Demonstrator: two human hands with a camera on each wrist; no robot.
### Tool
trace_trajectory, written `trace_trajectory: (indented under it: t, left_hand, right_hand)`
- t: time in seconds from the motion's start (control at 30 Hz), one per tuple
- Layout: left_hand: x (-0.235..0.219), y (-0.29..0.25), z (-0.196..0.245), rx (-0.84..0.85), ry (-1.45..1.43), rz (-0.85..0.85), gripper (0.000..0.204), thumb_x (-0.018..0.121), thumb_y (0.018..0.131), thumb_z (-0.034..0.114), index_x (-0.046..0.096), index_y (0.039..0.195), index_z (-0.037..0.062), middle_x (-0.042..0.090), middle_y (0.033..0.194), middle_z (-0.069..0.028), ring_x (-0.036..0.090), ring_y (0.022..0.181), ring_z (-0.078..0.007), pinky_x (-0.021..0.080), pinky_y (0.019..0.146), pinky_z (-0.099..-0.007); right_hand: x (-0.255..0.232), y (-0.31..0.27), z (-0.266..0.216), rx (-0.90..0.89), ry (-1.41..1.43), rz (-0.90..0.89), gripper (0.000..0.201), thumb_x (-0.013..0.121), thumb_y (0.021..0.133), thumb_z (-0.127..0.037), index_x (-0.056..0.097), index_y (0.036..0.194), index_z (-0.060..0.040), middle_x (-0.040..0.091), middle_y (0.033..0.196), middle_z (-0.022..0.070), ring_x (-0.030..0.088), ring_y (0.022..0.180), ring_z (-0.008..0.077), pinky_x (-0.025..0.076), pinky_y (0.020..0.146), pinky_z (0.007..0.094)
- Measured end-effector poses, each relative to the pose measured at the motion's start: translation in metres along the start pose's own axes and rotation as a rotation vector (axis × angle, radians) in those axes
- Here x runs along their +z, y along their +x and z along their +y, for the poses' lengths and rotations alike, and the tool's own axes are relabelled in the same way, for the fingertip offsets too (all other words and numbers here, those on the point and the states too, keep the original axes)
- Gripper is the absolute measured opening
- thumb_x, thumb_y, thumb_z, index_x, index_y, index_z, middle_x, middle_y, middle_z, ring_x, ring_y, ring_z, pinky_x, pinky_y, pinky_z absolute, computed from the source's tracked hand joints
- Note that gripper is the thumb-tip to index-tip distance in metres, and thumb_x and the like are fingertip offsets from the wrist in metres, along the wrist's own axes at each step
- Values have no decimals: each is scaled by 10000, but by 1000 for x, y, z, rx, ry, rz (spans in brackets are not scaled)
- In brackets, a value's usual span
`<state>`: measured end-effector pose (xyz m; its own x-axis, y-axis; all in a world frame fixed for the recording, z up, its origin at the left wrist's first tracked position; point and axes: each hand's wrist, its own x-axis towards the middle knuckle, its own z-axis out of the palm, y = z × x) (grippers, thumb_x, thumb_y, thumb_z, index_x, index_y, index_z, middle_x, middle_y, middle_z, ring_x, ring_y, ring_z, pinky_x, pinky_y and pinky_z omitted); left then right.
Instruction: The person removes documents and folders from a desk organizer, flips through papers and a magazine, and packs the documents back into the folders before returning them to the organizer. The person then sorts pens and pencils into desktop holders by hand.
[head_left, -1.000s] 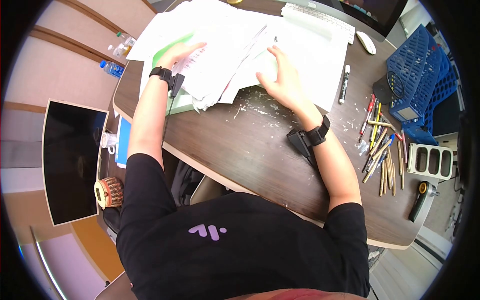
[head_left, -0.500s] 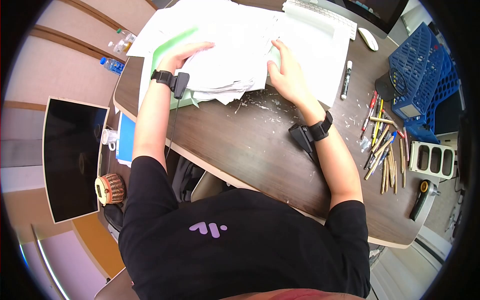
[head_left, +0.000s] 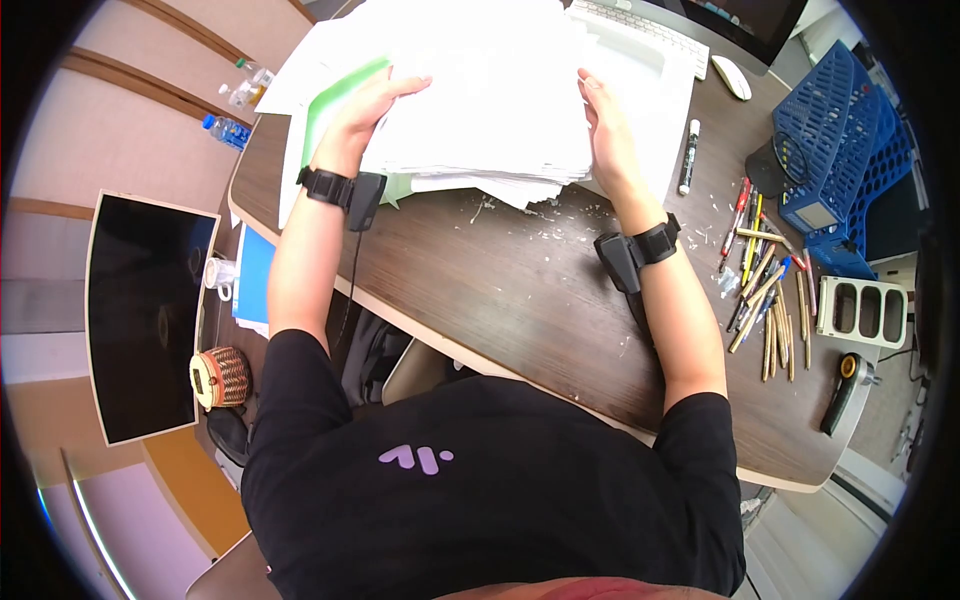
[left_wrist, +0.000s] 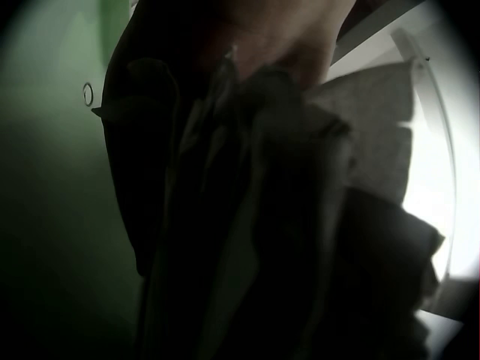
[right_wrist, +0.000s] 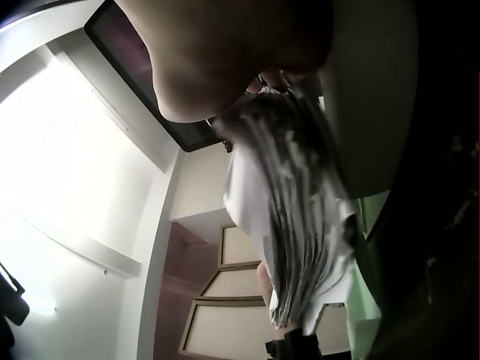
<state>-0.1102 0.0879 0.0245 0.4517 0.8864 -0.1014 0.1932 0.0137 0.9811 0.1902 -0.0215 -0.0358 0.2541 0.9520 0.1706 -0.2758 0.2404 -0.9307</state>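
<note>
Sitting between both hands, the paper stack [head_left: 480,100] is at 3 o'clock from the left hand [head_left: 357,115], 9 from the right hand [head_left: 611,142], neither nearer tbh. Both grips look pinched on its sides, fingers partly hidden; bottom edge runs roughly 9-to-3.

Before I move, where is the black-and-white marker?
In the head view, the marker lies on the desk, right of the right hand and the paper stack, nearer the person than the white mouse.

Black short-sleeved shirt [head_left: 500,510], lilac chest logo [head_left: 416,459]; black wristbands [head_left: 328,187].
</note>
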Motion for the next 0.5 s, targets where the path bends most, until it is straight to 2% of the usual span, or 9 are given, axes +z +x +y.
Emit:
trace_trajectory:
  t: [0.07, 0.13, 0.17, 0.23, 0.3, 0.33, 0.4, 0.43, 0.5]
  left_hand:
    - [6, -12, 11, 60, -21, -62, 489, 739, 910, 199, 599, 1305, -52, 682, 1215, -105, 636, 1123, -186, 489, 1000, -308]
    - [25, -40, 25, 227, -141, -1, 508, 718, 922, 159, 555, 1353, -56, 672, 1247, -113, 636, 1132, -186, 498, 997, -318]
    - [33, -51, 30, 235, -142, -5, 508, 718, 922, 159, 555, 1353, -56, 672, 1247, -113, 636, 1132, -186, 498, 997, -318]
    - [49, -70, 34, 359, -250, 42, 500, 707, 932, 133, 540, 1363, -59, 669, 1270, -124, 640, 1147, -198, 496, 1016, -334]
    - [61, -85, 33, 365, -303, 32, 494, 709, 935, 121, 542, 1364, -57, 666, 1282, -129, 639, 1154, -204, 494, 1022, -340]
    - [66, -90, 34, 370, -348, 24, 488, 712, 938, 110, 544, 1365, -56, 663, 1293, -135, 639, 1162, -210, 493, 1028, -346]
    - [81, -99, 34, 391, -333, 39, 490, 716, 940, 100, 541, 1370, -55, 663, 1293, -139, 640, 1158, -212, 497, 1023, -347]
    - [88, -102, 32, 396, -315, 63, 492, 719, 942, 89, 537, 1375, -55, 663, 1294, -143, 642, 1155, -214, 502, 1018, -349]
    - [100, -103, 26, 417, -258, 49, 466, 711, 958, 91, 543, 1371, -48, 668, 1278, -143, 641, 1142, -201, 509, 1001, -343]
  right_hand:
    - [-5, 0, -6, 13, 27, -21, 659, 601, 1005, -330, 396, 1487, 71, 520, 1446, 254, 491, 1363, 266, 390, 1131, 375]
    - [-6, -1, -13, 20, 52, -41, 699, 652, 980, -294, 366, 1504, 70, 510, 1444, 270, 485, 1367, 266, 394, 1130, 370]
    - [-6, -3, -18, -16, 38, -21, 735, 694, 952, -272, 353, 1508, 68, 535, 1409, 264, 514, 1338, 257, 421, 1104, 363]
    - [-6, -9, -36, -58, 14, 5, 775, 736, 924, -249, 340, 1512, 65, 559, 1373, 259, 542, 1309, 249, 448, 1078, 356]
    - [-4, -16, -64, -12, 132, -126, 773, 754, 910, -255, 357, 1492, 63, 620, 1298, 220, 623, 1202, 234, 503, 1010, 354]
    - [-4, -20, -73, -21, 127, -124, 773, 754, 910, -255, 357, 1492, 63, 620, 1298, 220, 623, 1202, 234, 503, 1010, 354]
    - [-7, -28, -89, -55, 156, -205, 710, 780, 891, -235, 434, 1435, 64, 672, 1224, 185, 680, 1074, 210, 542, 935, 339]
    - [-8, -35, -94, -64, 151, -199, 710, 780, 891, -235, 434, 1435, 64, 672, 1224, 185, 680, 1074, 210, 542, 935, 339]
    - [-9, -51, -103, -108, -46, -160, 607, 799, 879, -206, 532, 1357, 55, 696, 1185, 161, 685, 1033, 194, 545, 920, 328]
